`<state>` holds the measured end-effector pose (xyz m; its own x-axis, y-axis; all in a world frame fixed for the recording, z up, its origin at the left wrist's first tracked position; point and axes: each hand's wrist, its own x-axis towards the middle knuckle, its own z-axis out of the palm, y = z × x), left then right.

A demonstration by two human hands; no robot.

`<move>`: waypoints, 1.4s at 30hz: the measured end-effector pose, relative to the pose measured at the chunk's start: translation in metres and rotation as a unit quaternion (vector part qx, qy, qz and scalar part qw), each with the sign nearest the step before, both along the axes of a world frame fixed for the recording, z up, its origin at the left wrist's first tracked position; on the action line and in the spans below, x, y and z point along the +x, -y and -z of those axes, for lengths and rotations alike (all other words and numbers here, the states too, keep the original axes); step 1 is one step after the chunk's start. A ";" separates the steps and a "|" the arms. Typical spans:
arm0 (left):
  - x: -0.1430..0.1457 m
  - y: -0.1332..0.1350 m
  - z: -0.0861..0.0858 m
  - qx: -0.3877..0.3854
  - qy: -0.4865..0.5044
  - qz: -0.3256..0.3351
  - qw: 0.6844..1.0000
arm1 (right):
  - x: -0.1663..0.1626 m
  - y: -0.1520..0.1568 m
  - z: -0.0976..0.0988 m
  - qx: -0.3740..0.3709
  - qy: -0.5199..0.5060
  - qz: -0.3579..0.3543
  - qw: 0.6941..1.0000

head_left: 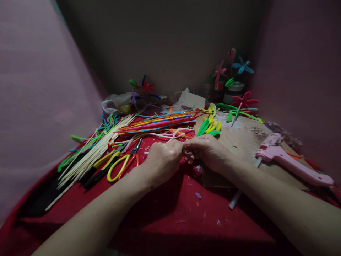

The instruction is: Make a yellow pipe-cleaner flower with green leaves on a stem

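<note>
Our left hand (165,156) is curled with the knuckles up, and our right hand (206,149) meets it at the fingertips, fingers bent; whatever lies pinched between them is hidden, so we cannot tell whether either grasps anything. Just beyond the right hand we see green leaves (204,128), with yellow petals (213,122) close behind, and white pipe cleaners (165,135) lie just past the left.

Beneath us spreads a red cloth (170,209), specked with small scraps. On our right a sheet of brown cardboard (239,138) covers part of it, with a pink glue gun (293,161) resting on top and a translucent glue stick (234,200) angling below our forearm. On our left are scissors (131,153), yellow and black pliers (115,156), and a fan of pale wooden sticks (93,153) partly over a dark mat (37,202). A bundle of coloured pipe cleaners (160,122) lies past the hands.

At the back we have a clear plastic bag (117,101) on the left and, on the right, a lidded jar (233,92) near a blue flower (243,65). A dim grey wall (170,42) rises behind, flanked by pinkish hangings (39,89) on both sides.
</note>
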<state>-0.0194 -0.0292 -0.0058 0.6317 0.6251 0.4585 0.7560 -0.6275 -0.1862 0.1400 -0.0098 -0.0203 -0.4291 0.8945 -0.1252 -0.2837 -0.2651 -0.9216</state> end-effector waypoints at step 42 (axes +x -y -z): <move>0.000 -0.001 -0.013 -0.440 0.467 0.025 0.766 | -0.002 0.009 -0.014 0.094 0.112 0.021 0.989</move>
<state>-0.0189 -0.0279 0.0072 0.3184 0.9376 0.1393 0.2727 -0.2314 0.9339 0.1383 -0.0189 -0.0060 -0.3711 0.9276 -0.0417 -0.0741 -0.0743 -0.9945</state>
